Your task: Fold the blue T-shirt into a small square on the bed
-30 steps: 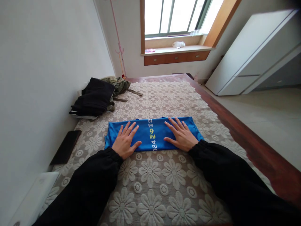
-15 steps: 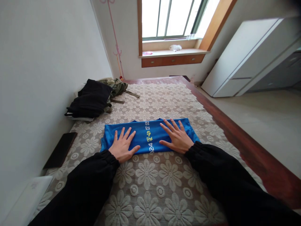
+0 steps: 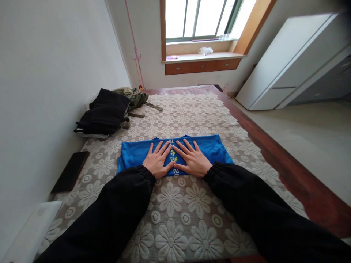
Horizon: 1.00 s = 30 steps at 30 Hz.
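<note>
A blue piece of clothing (image 3: pixel 212 151), folded into a long flat band, lies crosswise on the flower-patterned tablecloth (image 3: pixel 171 197). White and yellow print runs down its middle, partly covered by my fingers. Palm down on the cloth, left of the print, rests my left hand (image 3: pixel 158 160), fingers spread. My right hand (image 3: pixel 193 160) lies flat just right of the print, also spread. The two thumbs meet or nearly meet at the centre. Neither hand grips the fabric.
At the far left, a black garment (image 3: pixel 105 111) lies against an olive-green bag (image 3: pixel 135 98). A dark flat object (image 3: pixel 70 171) and a white box-like object (image 3: pixel 33 230) sit along the left wall. The table's reddish wooden edge (image 3: pixel 274 168) runs down the right; a white refrigerator (image 3: pixel 285 62) stands beyond.
Both hands have slid inward over the blue clothing, from well apart to thumb-to-thumb at the middle. The clothing stays in about the same place. My view has tilted slightly.
</note>
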Motion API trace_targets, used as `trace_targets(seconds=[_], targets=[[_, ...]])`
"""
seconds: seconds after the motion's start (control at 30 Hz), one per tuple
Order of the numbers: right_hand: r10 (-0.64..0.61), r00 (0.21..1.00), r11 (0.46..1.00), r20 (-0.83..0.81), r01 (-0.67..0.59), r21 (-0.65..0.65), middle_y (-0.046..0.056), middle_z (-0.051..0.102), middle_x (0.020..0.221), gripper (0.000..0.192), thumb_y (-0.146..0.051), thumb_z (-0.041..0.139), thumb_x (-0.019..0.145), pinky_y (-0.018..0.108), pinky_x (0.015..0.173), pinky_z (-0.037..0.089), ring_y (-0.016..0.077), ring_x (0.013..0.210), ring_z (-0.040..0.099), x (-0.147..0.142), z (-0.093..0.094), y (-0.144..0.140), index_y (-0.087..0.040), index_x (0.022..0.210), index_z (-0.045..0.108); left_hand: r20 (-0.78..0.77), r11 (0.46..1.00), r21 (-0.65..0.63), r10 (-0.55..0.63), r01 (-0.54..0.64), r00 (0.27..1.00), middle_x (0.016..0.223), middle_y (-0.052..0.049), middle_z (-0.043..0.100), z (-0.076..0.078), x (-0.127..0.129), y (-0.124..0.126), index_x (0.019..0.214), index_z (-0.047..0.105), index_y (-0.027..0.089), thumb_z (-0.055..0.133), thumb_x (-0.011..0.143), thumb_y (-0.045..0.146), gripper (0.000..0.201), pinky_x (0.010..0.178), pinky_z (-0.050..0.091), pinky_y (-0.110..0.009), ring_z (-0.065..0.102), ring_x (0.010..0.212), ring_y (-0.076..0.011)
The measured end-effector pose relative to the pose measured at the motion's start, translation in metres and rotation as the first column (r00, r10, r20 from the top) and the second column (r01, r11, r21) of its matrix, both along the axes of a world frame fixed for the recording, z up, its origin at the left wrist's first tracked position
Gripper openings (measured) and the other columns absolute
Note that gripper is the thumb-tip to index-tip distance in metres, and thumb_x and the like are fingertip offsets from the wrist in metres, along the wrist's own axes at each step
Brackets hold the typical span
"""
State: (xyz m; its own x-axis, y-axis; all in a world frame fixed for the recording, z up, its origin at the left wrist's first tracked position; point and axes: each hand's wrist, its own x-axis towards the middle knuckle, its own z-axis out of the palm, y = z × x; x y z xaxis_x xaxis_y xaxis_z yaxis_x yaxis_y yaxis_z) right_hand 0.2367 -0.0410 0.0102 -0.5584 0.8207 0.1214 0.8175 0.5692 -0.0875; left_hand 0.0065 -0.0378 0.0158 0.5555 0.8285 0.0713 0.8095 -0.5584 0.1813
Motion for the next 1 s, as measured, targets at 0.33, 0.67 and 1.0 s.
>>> trace_targets(seconds=[0.33,0.67,1.0], targets=[[-0.180,0.982,0.983,0.062,0.179,0.031,0.004,0.024,0.171,0.095,-0.083,0.042,0.089,0.073,0.121,0.014,0.0413,0.156,0.022,0.061,-0.008,0.008,-0.035,0.166,0.016,-0.052,0.998,-0.020,0.059,-0.060,0.997,0.172,-0.006,0.024,0.009,-0.044,0.005,0.165,0.027,0.026,0.048,0.077,0.091,0.111,0.128,0.004,-0.062,0.016,0.159,-0.0362],[-0.201,0.974,0.979,0.101,0.197,0.043,0.003,0.022,0.172,0.090,-0.080,0.038,0.092,0.068,0.123,0.016,0.0394,0.156,0.022,0.082,-0.011,0.004,-0.035,0.167,0.011,-0.075,0.991,-0.006,0.135,-0.135,0.988,0.171,-0.004,0.028,0.006,-0.087,-0.002,0.163,0.030,0.027,0.040,0.089,0.081,0.092,0.129,0.011,-0.055,0.020,0.159,-0.0322],[-0.186,0.981,0.980,0.051,0.182,0.075,0.006,0.028,0.170,0.086,-0.077,0.038,0.094,0.069,0.122,0.017,0.0385,0.156,0.024,0.082,-0.015,0.005,-0.033,0.166,0.018,-0.056,0.777,-0.018,0.627,-0.629,0.777,0.162,-0.021,0.042,0.011,-0.156,-0.004,0.155,0.040,0.009,0.036,0.098,0.063,0.078,0.123,0.028,-0.053,0.039,0.149,-0.0373]])
